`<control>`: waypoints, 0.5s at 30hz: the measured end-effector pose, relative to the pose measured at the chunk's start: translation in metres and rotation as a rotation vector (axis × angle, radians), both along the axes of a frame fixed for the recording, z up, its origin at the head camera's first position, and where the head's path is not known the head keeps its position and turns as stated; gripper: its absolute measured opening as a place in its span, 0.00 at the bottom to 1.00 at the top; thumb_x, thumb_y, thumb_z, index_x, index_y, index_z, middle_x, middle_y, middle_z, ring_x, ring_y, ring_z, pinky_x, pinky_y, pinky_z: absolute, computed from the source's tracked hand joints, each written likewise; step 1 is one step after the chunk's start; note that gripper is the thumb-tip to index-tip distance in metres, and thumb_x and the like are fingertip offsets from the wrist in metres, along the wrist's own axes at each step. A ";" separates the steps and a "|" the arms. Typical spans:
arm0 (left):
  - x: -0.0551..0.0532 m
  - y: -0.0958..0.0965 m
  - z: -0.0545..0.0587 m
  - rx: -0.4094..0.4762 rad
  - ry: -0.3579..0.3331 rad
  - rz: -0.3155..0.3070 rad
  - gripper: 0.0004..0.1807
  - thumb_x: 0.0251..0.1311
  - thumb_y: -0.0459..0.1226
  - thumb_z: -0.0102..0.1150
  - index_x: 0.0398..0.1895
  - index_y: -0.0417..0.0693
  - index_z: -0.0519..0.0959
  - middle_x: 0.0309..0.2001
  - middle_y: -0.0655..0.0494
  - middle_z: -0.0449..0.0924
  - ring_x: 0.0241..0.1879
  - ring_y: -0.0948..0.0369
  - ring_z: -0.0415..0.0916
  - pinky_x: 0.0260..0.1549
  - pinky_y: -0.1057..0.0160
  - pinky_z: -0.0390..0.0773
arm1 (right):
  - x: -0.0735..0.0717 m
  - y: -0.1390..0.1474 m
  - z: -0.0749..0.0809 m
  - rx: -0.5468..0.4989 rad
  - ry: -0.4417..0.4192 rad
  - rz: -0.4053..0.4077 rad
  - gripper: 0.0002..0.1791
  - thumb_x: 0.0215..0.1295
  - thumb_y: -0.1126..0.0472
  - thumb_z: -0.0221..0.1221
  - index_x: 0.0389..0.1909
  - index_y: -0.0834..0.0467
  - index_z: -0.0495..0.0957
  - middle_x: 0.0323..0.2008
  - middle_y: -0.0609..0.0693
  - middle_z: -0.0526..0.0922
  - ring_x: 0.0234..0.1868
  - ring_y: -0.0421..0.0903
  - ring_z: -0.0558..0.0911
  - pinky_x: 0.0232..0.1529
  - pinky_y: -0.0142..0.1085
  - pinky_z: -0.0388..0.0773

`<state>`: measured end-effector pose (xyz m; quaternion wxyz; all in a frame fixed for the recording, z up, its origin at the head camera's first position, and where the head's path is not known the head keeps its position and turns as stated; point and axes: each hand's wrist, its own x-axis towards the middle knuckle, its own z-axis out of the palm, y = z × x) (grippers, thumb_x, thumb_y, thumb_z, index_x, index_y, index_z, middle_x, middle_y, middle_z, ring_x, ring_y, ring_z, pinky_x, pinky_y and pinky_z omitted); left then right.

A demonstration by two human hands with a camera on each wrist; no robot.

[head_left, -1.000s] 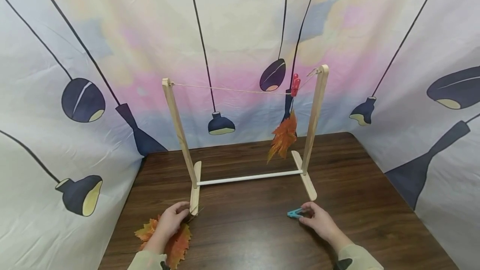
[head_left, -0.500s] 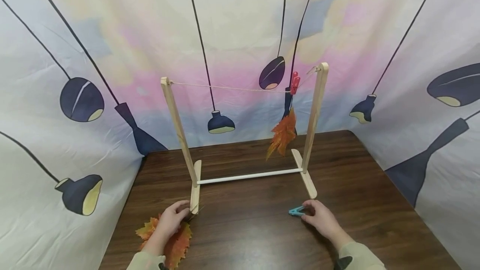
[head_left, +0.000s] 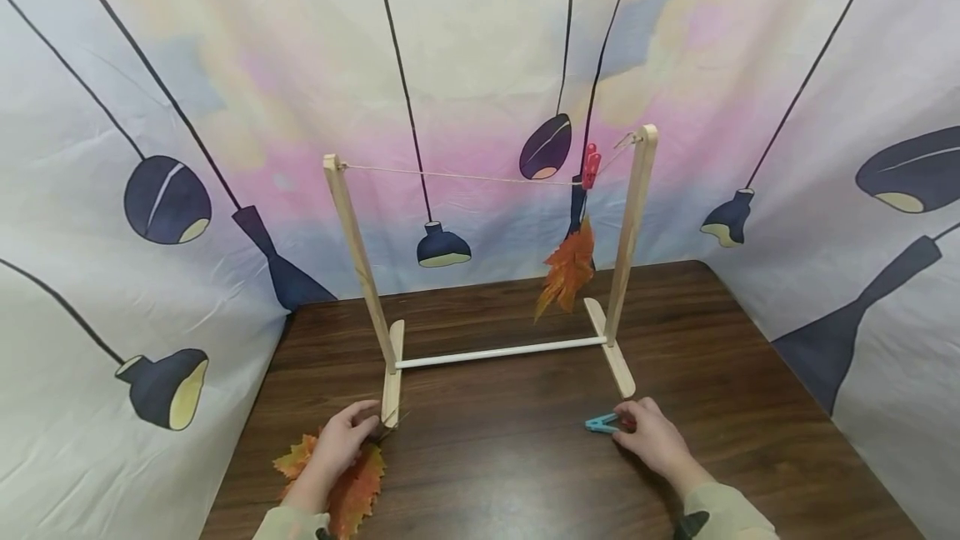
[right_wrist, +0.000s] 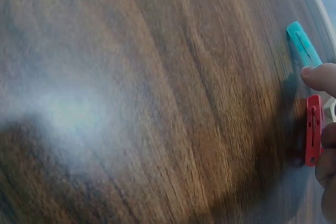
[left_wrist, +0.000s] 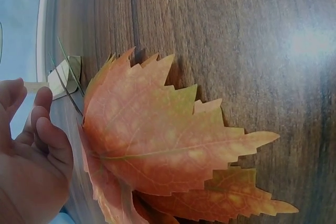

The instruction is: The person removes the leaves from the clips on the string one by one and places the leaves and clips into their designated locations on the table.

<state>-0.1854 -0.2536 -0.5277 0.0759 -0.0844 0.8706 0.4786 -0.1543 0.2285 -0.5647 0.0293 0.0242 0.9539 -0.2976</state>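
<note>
My right hand [head_left: 656,437] pinches a blue clothespin [head_left: 601,423] just above the table. A red clothespin [right_wrist: 314,130] shows at the fingers of that hand in the right wrist view; whether it is gripped or only touched is unclear. My left hand [head_left: 339,446] is loosely curled over orange-yellow artificial maple leaves [head_left: 358,490], near the left foot of a wooden rack. In the left wrist view, thin stems [left_wrist: 66,72] of those leaves [left_wrist: 152,124] rise beside the fingertips, and nothing is plainly held.
The wooden rack [head_left: 626,240] has a string [head_left: 457,176] across its top and a white bar [head_left: 498,353] below. Another red clothespin [head_left: 591,167] holds an orange leaf [head_left: 567,269] on the string near the right post. Printed cloth surrounds the brown table [head_left: 487,457].
My right hand has shifted slightly to the right with the blue clothespin, and a bit of red now shows between its fingers. My left hand has stayed by the leaves.
</note>
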 end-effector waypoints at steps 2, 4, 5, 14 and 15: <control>0.000 0.001 0.001 0.007 0.001 0.002 0.19 0.63 0.35 0.53 0.56 0.39 0.74 0.27 0.51 0.70 0.12 0.61 0.60 0.11 0.63 0.65 | 0.000 0.001 0.000 0.016 -0.008 0.005 0.18 0.49 0.60 0.69 0.43 0.56 0.78 0.34 0.48 0.68 0.33 0.42 0.72 0.32 0.39 0.71; 0.000 0.002 0.001 0.009 0.003 0.001 0.19 0.63 0.35 0.53 0.56 0.39 0.73 0.27 0.51 0.70 0.12 0.61 0.60 0.11 0.62 0.65 | 0.000 0.002 0.000 0.027 -0.012 0.011 0.18 0.49 0.60 0.69 0.44 0.56 0.78 0.34 0.48 0.68 0.32 0.41 0.71 0.31 0.38 0.70; 0.000 0.002 0.001 0.009 0.003 0.001 0.19 0.63 0.35 0.53 0.56 0.39 0.73 0.28 0.50 0.71 0.12 0.61 0.60 0.11 0.62 0.65 | -0.001 0.002 -0.001 0.029 -0.011 0.012 0.18 0.49 0.60 0.69 0.44 0.55 0.78 0.34 0.48 0.68 0.31 0.41 0.71 0.31 0.38 0.69; 0.000 0.004 0.002 0.009 0.013 0.000 0.19 0.63 0.36 0.54 0.57 0.40 0.73 0.29 0.49 0.73 0.12 0.61 0.60 0.11 0.62 0.66 | -0.002 0.005 0.000 0.046 -0.035 0.012 0.18 0.49 0.60 0.69 0.43 0.56 0.78 0.33 0.49 0.68 0.30 0.43 0.70 0.29 0.37 0.68; 0.000 0.004 0.002 0.011 0.014 0.000 0.19 0.63 0.36 0.54 0.57 0.39 0.73 0.29 0.49 0.72 0.12 0.61 0.60 0.11 0.62 0.66 | -0.002 0.005 0.000 0.046 -0.038 0.012 0.18 0.49 0.60 0.69 0.43 0.56 0.78 0.33 0.49 0.68 0.29 0.43 0.70 0.28 0.37 0.67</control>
